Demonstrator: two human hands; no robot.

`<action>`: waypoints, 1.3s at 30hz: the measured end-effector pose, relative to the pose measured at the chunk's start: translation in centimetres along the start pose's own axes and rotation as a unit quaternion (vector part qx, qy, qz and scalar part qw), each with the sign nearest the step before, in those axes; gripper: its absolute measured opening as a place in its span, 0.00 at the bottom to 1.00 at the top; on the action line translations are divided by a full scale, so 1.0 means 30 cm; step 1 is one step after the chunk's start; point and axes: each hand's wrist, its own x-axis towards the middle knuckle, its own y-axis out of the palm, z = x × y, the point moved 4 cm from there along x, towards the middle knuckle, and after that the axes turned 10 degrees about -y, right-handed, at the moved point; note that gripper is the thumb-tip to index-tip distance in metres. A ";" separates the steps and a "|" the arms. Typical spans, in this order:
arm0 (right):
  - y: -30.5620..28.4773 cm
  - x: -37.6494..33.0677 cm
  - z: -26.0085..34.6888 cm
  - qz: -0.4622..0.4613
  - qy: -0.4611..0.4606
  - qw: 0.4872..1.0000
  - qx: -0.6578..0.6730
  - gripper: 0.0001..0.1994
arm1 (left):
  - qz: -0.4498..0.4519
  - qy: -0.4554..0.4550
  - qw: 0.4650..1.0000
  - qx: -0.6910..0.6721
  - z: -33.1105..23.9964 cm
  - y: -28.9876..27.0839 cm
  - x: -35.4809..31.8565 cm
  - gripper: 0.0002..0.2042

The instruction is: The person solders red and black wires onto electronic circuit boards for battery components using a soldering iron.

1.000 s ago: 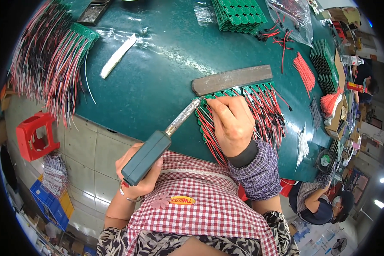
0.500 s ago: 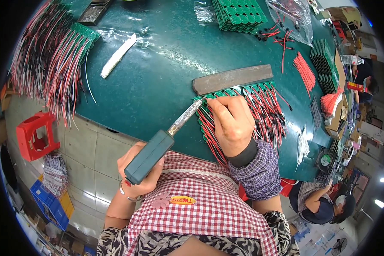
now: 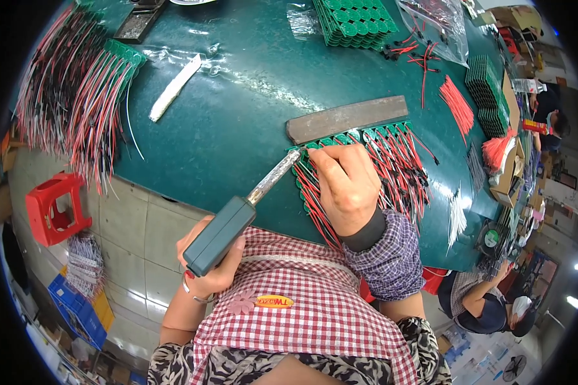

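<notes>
My left hand (image 3: 207,256) grips the dark grey handle of a soldering iron (image 3: 237,215), whose metal tip reaches up to the leftmost of a row of small green circuit boards (image 3: 340,139). My right hand (image 3: 345,185) rests on the red and black wires (image 3: 401,168) trailing from those boards, its fingertips pinching at a wire right beside the iron's tip. A flat grey metal bar (image 3: 347,118) lies across the top of the board row on the dark green table (image 3: 237,109).
Bundles of red, black and white wired boards (image 3: 77,109) hang over the table's left edge. A white strip (image 3: 175,87), a stack of green boards (image 3: 356,22) and loose red wires (image 3: 457,106) lie farther off. A red stool (image 3: 51,208) stands on the floor; another person (image 3: 488,305) sits at lower right.
The soldering iron's tip has shifted slightly along the left end of the board row; both hands otherwise stay in place.
</notes>
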 end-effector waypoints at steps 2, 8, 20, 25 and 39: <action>-0.002 0.001 0.003 -0.001 0.000 1.000 0.000 0.16 | 0.008 -0.013 1.000 0.002 0.001 0.002 0.003 0.12; 0.001 -0.001 -0.001 0.006 0.002 1.000 -0.006 0.16 | 0.003 0.039 0.999 0.026 -0.043 0.003 0.028 0.11; -0.003 -0.008 -0.009 0.003 -0.002 1.000 -0.012 0.15 | -0.026 -0.003 0.999 -0.040 0.009 -0.021 -0.016 0.11; 0.003 -0.013 -0.001 -0.012 0.003 1.000 0.005 0.16 | -0.055 0.033 0.992 -0.110 0.049 -0.016 -0.037 0.20; 0.041 -0.049 -0.004 -0.017 -0.005 0.998 -0.054 0.10 | -0.080 0.023 0.994 0.074 -0.016 -0.014 0.048 0.18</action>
